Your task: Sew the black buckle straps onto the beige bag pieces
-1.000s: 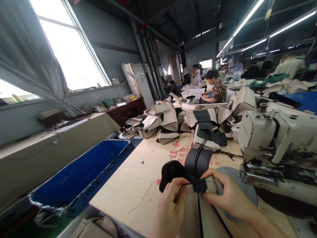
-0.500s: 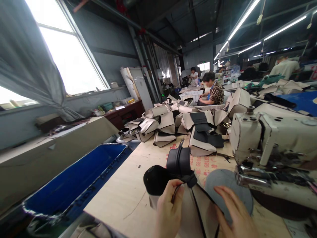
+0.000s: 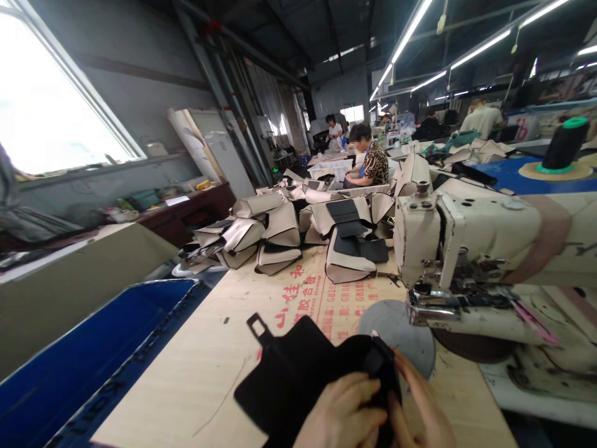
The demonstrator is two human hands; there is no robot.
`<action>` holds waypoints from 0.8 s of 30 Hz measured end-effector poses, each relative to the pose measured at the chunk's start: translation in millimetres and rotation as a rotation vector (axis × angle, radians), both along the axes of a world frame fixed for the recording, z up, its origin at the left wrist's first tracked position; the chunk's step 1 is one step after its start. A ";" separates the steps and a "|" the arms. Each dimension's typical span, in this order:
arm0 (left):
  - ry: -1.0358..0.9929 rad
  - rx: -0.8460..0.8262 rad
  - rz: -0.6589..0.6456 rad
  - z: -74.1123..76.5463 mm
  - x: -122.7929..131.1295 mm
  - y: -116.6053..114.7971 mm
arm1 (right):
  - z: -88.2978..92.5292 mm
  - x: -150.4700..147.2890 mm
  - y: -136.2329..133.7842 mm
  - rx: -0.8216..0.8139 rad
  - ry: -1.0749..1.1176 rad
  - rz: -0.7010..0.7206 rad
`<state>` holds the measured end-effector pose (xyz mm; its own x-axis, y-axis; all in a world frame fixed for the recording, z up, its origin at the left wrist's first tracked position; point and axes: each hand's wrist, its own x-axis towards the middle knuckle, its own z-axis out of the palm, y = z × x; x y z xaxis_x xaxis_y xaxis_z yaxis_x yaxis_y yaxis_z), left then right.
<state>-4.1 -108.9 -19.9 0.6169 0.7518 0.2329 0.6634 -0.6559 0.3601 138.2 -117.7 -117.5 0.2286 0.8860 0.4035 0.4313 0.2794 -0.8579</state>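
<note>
A small unfinished bag (image 3: 298, 361) is held low over the plywood table, its black side facing me. Its flap spreads out to the left and ends in a tab with a rectangular opening. My left hand (image 3: 342, 407) has its fingers curled at the bag's open mouth, and part of them is hidden in the dark fabric. On the right edge, my right hand (image 3: 422, 398) grips the bag with the fingers along the outside. The sewing machine (image 3: 433, 249) stands just beyond my right hand, with a round grey disc (image 3: 396, 326) on the table before it.
Several beige and black bags (image 3: 280, 227) are heaped along the table's far side. A blue bin (image 3: 116, 348) stands at the table's left. A black thread cone (image 3: 564, 146) sits at the back right. Co-workers, one in a patterned top (image 3: 373, 165), sit or stand further back.
The bag has been turned over, from its beige outside to its black side, with the flap now spread left. Both hands have shifted their hold. The view has swung to the right.
</note>
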 end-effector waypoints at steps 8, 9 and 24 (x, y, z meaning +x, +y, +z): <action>0.142 -0.191 -0.056 32.9 -8.1 64.7 | 14.7 33.4 33.4 -0.241 0.136 0.439; 0.109 -0.249 -0.099 29.5 -7.2 70.7 | 20.6 38.0 39.4 -0.250 0.119 0.475; -0.180 -0.832 0.176 -2.6 -9.2 103.8 | 30.9 40.7 89.5 -0.442 0.264 0.529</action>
